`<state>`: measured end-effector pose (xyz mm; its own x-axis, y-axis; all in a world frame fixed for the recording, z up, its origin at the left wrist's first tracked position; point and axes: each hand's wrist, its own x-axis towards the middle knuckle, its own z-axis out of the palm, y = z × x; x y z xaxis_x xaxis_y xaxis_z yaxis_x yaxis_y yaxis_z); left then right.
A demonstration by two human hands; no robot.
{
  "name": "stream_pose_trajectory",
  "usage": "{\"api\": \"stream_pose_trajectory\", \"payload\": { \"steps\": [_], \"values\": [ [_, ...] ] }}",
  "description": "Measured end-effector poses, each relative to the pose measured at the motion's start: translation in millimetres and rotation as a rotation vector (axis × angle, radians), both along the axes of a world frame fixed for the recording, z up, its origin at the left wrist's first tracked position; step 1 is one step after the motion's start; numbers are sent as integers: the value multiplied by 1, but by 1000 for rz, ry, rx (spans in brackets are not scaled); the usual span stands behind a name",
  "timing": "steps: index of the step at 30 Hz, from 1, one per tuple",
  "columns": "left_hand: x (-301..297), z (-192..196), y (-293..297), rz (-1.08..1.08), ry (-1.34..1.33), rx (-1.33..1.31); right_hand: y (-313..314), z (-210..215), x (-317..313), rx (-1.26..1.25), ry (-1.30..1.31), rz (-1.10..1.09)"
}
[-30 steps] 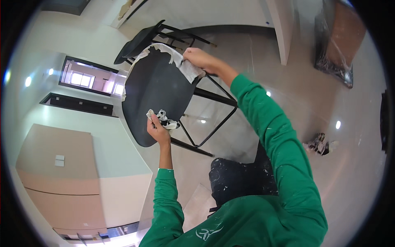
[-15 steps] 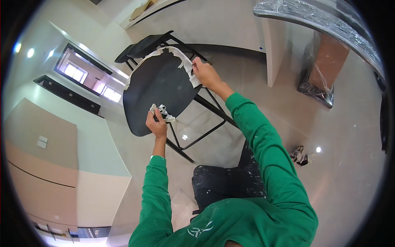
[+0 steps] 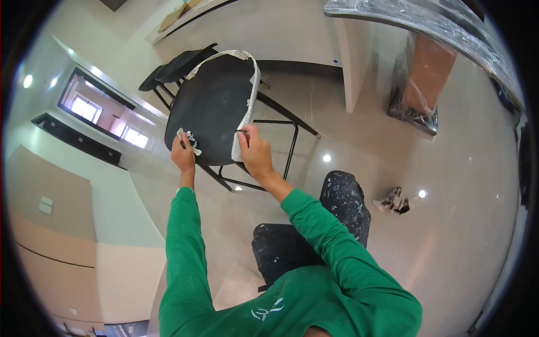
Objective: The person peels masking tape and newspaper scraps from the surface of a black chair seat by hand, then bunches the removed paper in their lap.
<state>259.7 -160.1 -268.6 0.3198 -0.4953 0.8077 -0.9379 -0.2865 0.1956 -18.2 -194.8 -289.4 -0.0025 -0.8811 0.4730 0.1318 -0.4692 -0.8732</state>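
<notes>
A tall black chair (image 3: 210,101) stands tilted in front of me, its smooth black seat edged along the top and right by a ragged white strip (image 3: 254,84). My right hand (image 3: 257,151) is closed at the lower right edge of the seat, against the white strip. A thin dark bit shows at its fingertips, too small to name. At the seat's lower left, my left hand (image 3: 183,156) grips crumpled black-and-white scraps (image 3: 192,141). The chair's dark legs and footrest bars (image 3: 289,151) show below and right of the seat.
Behind it stands another black chair (image 3: 182,64). More crumpled scraps (image 3: 396,201) lie on the glossy tiled floor to my right. Farther right are a plastic-wrapped brown block (image 3: 429,76) and a curved, film-wrapped edge (image 3: 404,19). My paint-spotted knees (image 3: 342,196) are bent close by.
My right hand has moved down along the seat's right edge, where the white strip now runs straighter. The chair has turned somewhat. My left hand still grips the scraps, farther left in view.
</notes>
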Motion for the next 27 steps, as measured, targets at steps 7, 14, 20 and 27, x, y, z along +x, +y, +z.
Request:
{"api": "stream_pose_trajectory", "payload": {
  "steps": [7,14,20,27],
  "values": [
    [4,0,-6,86,28,130,-16,-11,-5,95,-267,86],
    [15,-12,-12,30,3,124,-72,-54,-18,274,-304,-53],
    [4,47,-24,-213,837,-97,-129,-92,-14,456,-331,-239],
    [-126,62,-66,-466,1006,26,-105,-187,23,821,-242,-261]
  ]
}}
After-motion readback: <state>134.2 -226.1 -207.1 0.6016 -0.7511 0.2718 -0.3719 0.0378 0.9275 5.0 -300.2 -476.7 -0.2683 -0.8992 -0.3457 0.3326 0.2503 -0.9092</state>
